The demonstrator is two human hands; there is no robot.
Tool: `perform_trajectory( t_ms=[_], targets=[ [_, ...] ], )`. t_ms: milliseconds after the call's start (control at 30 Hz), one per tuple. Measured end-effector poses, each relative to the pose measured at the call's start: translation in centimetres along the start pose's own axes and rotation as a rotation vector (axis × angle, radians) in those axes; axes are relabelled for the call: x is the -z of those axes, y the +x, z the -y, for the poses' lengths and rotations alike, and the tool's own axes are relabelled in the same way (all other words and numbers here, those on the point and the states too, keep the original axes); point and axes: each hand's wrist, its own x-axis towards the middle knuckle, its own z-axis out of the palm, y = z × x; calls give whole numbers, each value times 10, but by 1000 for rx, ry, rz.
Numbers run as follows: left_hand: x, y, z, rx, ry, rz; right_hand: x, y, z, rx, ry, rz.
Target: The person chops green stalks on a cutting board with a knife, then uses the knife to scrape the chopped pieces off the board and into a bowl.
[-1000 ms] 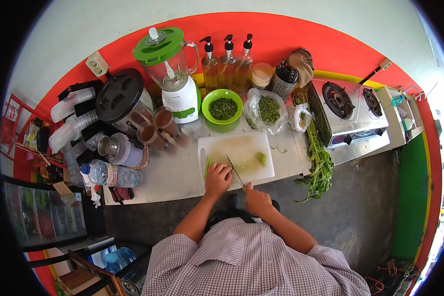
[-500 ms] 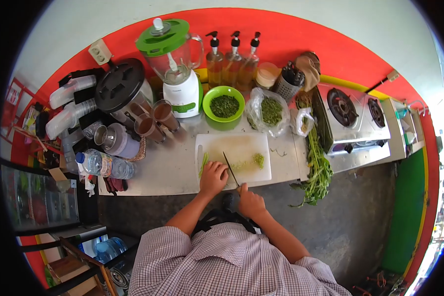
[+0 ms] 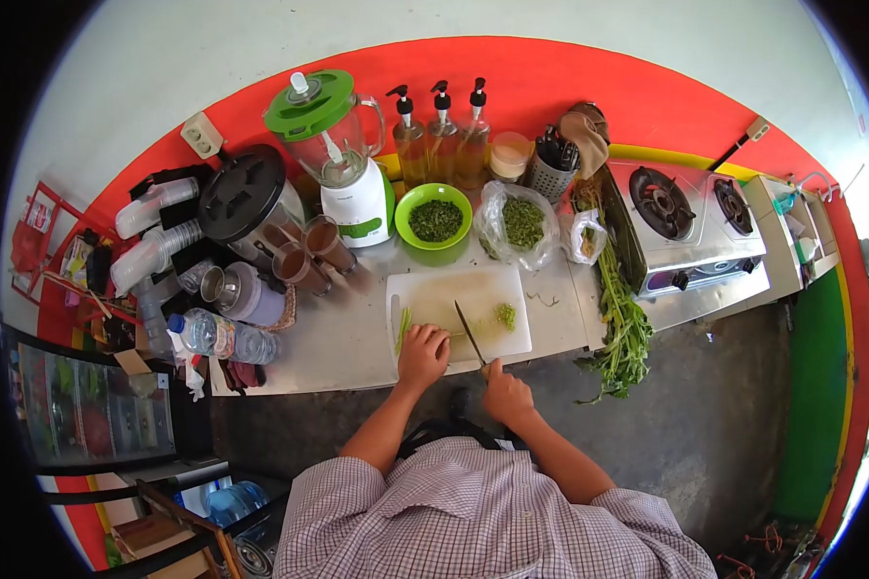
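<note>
A white cutting board (image 3: 444, 282) lies at the counter's front edge. My left hand (image 3: 423, 355) rests on its left part with bent fingers closed over green stalks (image 3: 404, 328), whose ends stick out on the far left side. My right hand (image 3: 508, 394) is wrapped round the handle of a knife (image 3: 470, 330). The blade points away from me over the middle of the board, a little right of my left fingertips. A small heap of chopped green pieces (image 3: 506, 315) sits at the board's right side.
Behind the board stand a green bowl (image 3: 417, 207) of chopped leaves, a plastic bag (image 3: 492, 230) of greens and a blender (image 3: 352, 203). Leafy stalks (image 3: 626, 338) hang over the edge near the gas stove (image 3: 690, 253). Cups (image 3: 297, 270) and a water bottle (image 3: 227, 338) stand left.
The knife has shifted slightly right, away from my left fingers. My left hand stays in about the same place on the board. The whole view has moved a little with my head.
</note>
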Motion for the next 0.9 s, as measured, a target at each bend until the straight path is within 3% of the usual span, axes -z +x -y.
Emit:
perform_trajectory(
  t_ms=[300,500,667,900],
  targets=[
    [-1,0,2,-6,-6,33,-7,1,3,43,-93,35],
    [0,1,3,-10,5,52,28,11,15,90,-144,49],
    [-1,1,3,0,-11,63,-5,-2,8,-9,-83,116],
    [2,1,2,-9,-32,73,34,13,14,61,-113,127]
  ],
)
